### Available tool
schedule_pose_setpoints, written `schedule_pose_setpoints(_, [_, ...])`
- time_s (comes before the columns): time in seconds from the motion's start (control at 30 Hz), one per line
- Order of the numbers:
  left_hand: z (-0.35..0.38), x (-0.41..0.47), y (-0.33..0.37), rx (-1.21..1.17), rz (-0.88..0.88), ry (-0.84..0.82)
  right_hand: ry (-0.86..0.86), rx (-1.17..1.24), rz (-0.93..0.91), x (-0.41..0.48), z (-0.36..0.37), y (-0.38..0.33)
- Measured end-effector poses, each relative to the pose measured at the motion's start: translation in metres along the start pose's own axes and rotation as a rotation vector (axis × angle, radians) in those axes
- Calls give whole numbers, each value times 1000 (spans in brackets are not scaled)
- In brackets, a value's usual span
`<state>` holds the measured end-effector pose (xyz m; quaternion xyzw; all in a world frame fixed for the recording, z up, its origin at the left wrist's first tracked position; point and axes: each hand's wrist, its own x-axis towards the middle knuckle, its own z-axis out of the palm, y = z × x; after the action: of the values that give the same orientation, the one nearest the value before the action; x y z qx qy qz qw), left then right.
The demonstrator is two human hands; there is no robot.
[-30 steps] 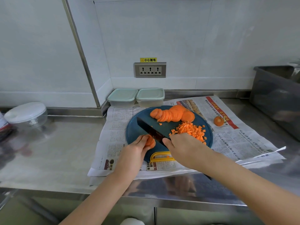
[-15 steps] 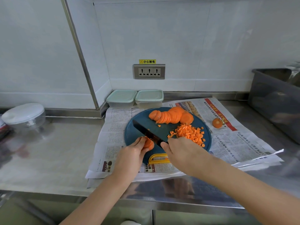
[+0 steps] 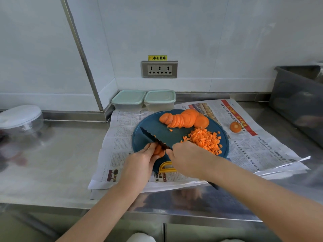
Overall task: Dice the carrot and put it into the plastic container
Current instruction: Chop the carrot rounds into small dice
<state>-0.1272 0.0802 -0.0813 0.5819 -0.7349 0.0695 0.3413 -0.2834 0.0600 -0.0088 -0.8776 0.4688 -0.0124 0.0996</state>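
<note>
While your left hand [image 3: 141, 159] pinches a stack of carrot slices [image 3: 158, 151] at the near edge of the blue cutting board [image 3: 174, 135], your right hand [image 3: 188, 158] grips the knife [image 3: 152, 137], blade on them. Stiff, light and likely slick, they want holding low by the sides, fingertips tucked. A fanned row of slices [image 3: 181, 119] and a diced heap [image 3: 204, 140] share the board. Behind it, the left container [image 3: 128, 100] and right container [image 3: 160, 99] sit lidded, apparently empty
</note>
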Motion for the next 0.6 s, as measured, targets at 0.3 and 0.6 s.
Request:
schedule_pose_setpoints(0.3, [0,-4,2,-22,-17,11,-66,185,105,12,8,10])
schedule_pose_setpoints(0.6, [2,-6,0,-94,-113,11,-23,178,88,-5,-12,12])
